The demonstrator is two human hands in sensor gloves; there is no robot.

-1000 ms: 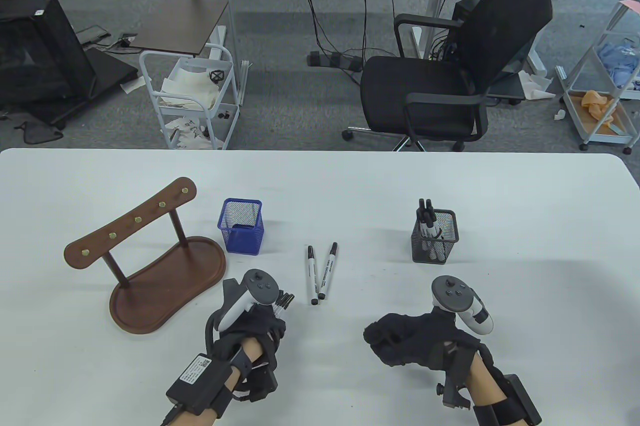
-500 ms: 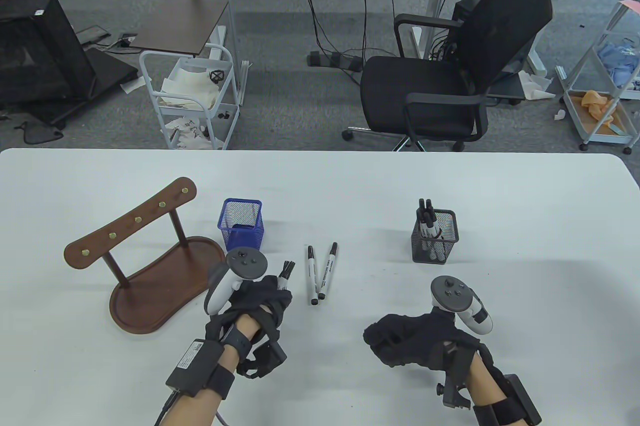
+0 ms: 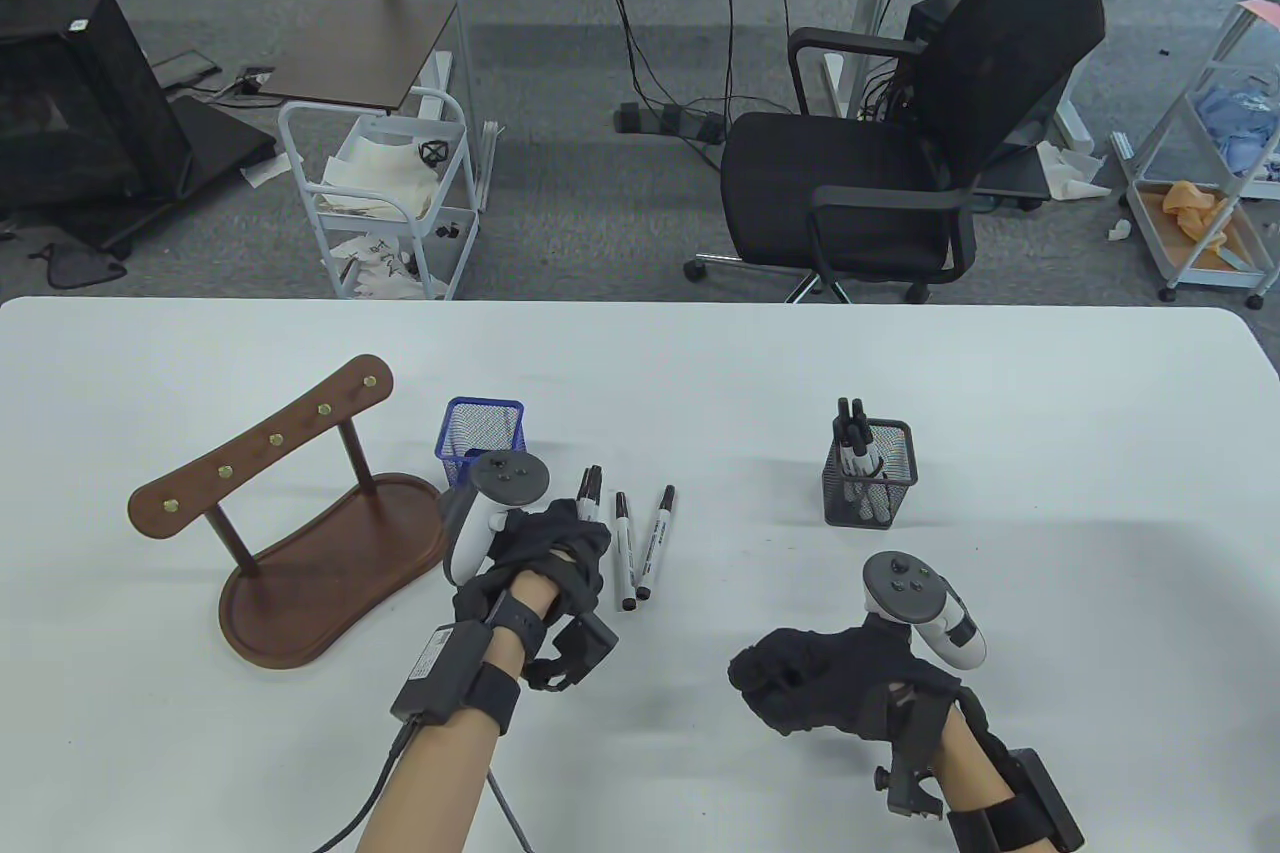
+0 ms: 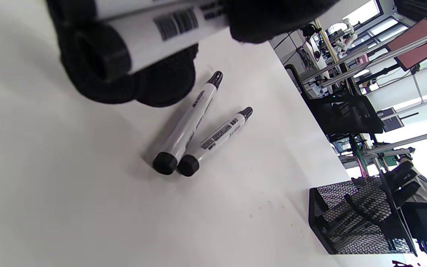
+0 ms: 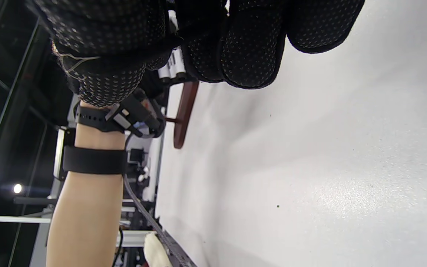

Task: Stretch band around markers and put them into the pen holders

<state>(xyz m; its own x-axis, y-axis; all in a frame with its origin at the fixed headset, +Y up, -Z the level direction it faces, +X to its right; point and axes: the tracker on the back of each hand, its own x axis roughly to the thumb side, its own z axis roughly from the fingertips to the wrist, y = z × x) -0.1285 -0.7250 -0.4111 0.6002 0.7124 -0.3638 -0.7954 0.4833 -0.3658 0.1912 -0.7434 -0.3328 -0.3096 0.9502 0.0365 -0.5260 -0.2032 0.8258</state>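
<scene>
My left hand point(image 3: 560, 548) grips a bundle of black-capped white markers point(image 3: 590, 485), whose caps stick out just right of the blue mesh pen holder point(image 3: 470, 428). In the left wrist view the bundle point(image 4: 154, 33) hangs above the table; I see no band on it. Two loose markers point(image 3: 640, 548) lie side by side on the table right of that hand, also in the left wrist view point(image 4: 189, 124). The black mesh holder point(image 3: 872, 485) has several markers standing in it. My right hand point(image 3: 800, 688) rests on the table with loosely curled fingers point(image 5: 250, 44) and holds nothing.
A brown wooden hook stand point(image 3: 300, 513) on an oval base sits left of the blue holder. Beyond the white table's far edge point(image 3: 640, 303) stand an office chair point(image 3: 900, 143) and a small white cart point(image 3: 380, 193).
My left hand has carried the marker bundle forward and slightly right, up beside the blue holder. The right hand has stayed where it was.
</scene>
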